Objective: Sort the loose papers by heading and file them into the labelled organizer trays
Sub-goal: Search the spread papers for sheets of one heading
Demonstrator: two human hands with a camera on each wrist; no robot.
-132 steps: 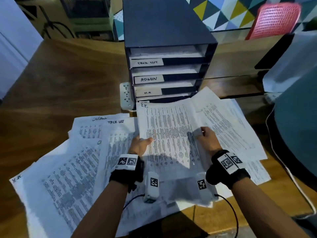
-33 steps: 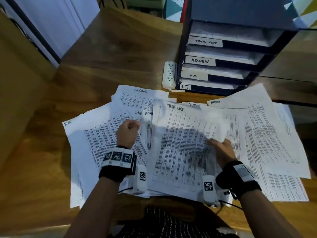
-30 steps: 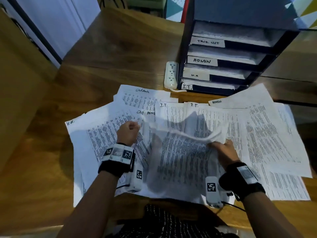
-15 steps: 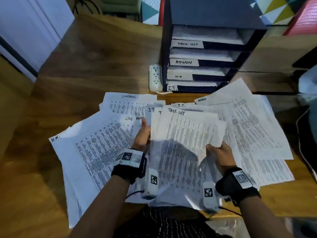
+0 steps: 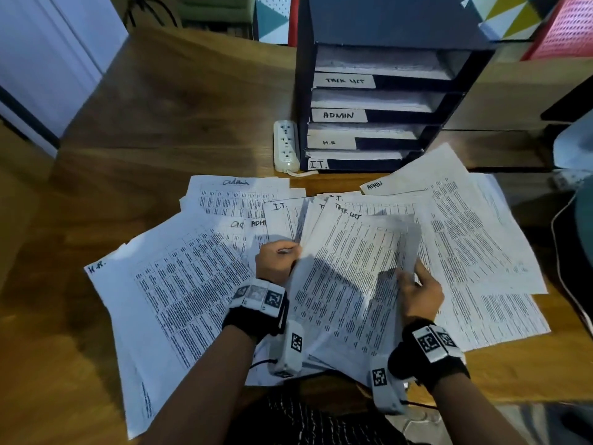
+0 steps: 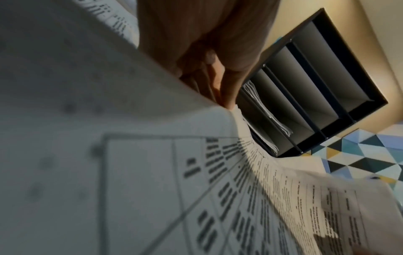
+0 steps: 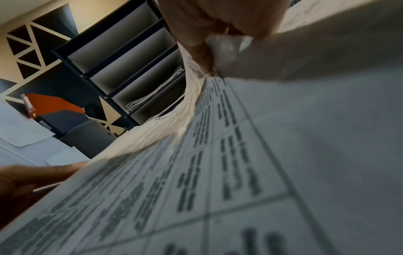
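A sheaf of printed sheets headed "Task List" [image 5: 349,284] is lifted off the desk between both hands. My left hand [image 5: 278,260] grips its left edge; in the left wrist view the fingers [image 6: 218,82] pinch that paper edge. My right hand [image 5: 417,290] pinches the sheaf's right edge, with the thumb [image 7: 202,50] on the paper. Beyond stands the dark organizer [image 5: 385,33] with trays labelled TASK LIST [image 5: 345,81], ADMIN [image 5: 338,115], H.R [image 5: 330,142] and I.T. [image 5: 318,164], all holding paper. Loose sheets headed I.T. [image 5: 282,216], Admin [image 5: 237,194] and H.R. [image 5: 167,297] lie spread around.
A white power strip [image 5: 285,146] lies against the organizer's left side. More printed sheets [image 5: 475,245] fan out to the right, one headed ADMIN [image 5: 374,185]. A cable [image 5: 558,252] and a grey chair [image 5: 584,220] sit at the right edge. Bare wooden desk [image 5: 160,123] lies to the left.
Both hands gathered Task List sheets and raised them; the left hand moved from the left papers to the sheaf's left edge. The sheaf now tilts slightly right.
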